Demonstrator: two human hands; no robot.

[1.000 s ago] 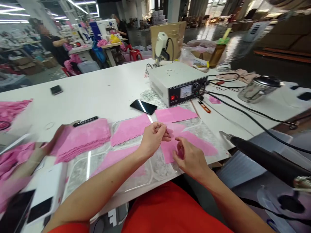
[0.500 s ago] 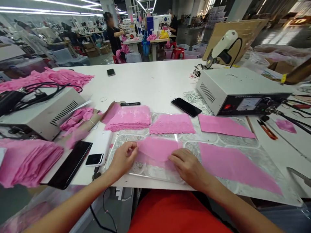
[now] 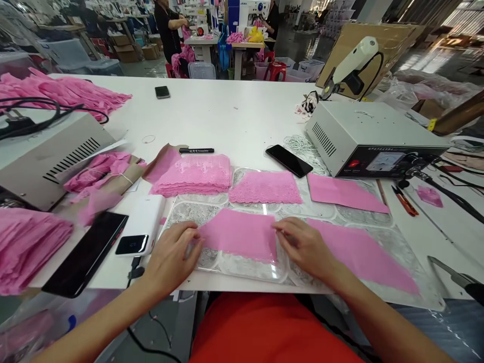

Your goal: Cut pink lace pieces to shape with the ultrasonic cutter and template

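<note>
A pink fabric piece lies flat on a clear plastic sheet at the table's front edge. My left hand pinches its left corner. At its upper right corner, my right hand has thumb and fingers pressed together on the edge. Behind it sit a lace-edged pink piece and a stack of lace-edged pink pieces. To the right are a long pink piece and a narrower one.
A power bank and black tablet lie left of my left hand. A phone, grey control box, orange-handled cutters and scissors are rightward. Two people work at machines behind the table.
The pink piece, partly lifted and folded before, now lies flat and spread out. My right hand has moved to its upper right corner. The view has tilted down and shifted slightly.
</note>
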